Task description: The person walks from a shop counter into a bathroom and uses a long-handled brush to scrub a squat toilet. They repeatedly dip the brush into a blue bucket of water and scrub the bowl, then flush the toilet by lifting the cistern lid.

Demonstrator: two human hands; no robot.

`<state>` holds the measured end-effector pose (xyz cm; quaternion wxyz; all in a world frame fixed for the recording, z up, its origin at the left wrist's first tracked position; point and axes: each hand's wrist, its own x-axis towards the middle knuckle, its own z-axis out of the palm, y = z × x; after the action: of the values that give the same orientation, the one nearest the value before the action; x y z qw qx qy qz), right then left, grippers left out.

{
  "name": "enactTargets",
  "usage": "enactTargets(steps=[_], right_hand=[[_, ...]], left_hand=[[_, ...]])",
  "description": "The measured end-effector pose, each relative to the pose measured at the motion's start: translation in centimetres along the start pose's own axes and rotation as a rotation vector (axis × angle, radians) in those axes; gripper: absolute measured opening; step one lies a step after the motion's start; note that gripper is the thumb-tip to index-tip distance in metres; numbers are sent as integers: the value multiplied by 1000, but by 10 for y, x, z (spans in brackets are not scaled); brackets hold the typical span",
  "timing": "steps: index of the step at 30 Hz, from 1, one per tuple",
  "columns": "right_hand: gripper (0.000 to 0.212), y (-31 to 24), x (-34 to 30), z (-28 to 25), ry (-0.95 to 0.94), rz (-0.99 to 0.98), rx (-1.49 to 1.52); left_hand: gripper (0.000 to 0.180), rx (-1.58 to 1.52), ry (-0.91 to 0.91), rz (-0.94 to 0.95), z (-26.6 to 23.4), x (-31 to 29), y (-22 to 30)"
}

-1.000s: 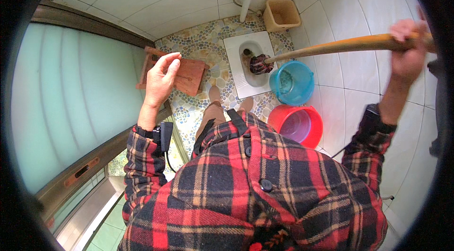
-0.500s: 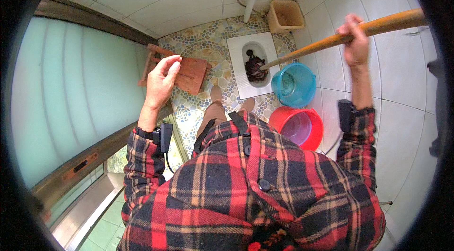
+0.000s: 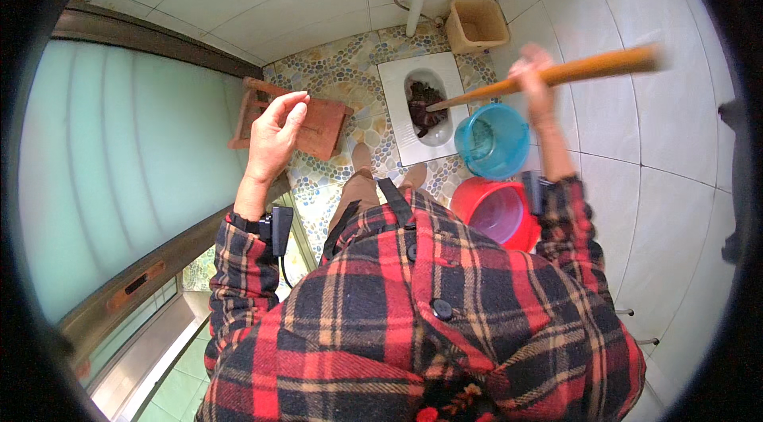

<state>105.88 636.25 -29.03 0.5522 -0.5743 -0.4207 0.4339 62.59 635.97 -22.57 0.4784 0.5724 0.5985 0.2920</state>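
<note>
Finding one: my right grip (image 3: 534, 82) is closed around the handle (image 3: 592, 70) of the mop; it shows blurred, so the set of each finger I cannot tell. My left grip (image 3: 276, 132) is loosely curled, thumb and fingers apart, with nothing seen in it; it hangs near the stool (image 3: 322, 128) in view, contact not established.

Finding two: the mop head (image 3: 425, 109) lies dark and bunched inside the bowl of the toilet (image 3: 396, 100). The handle slants away rightward, passing above the edge of the blue bucket (image 3: 515, 141); the red bucket (image 3: 520, 238) stands just beside that one.

Change noted: over the last second my right grip has come in from the far right toward the toilet, and the mop head sits deeper in the bowl. My left grip is nearly unmoved. In my judgement, the mop is being worked within the bowl, single-handed.
</note>
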Motion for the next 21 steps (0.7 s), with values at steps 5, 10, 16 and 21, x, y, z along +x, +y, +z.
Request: enactTargets(steps=[5,10,16,21], right_hand=[[23,77,-14,7,148,260,-25],[14,-90,60,-35,110,-36,226],[21,-247,43,-53,-340,-483,249],[23,-158,31,-30,26,-351,202]], left_hand=[[25,73,12,22,-6,0,-5],[25,-63,12,-50,-11,2,-7],[25,-20,11,-14,-11,7,-7],[25,-40,-18,24,-4,7,-5]])
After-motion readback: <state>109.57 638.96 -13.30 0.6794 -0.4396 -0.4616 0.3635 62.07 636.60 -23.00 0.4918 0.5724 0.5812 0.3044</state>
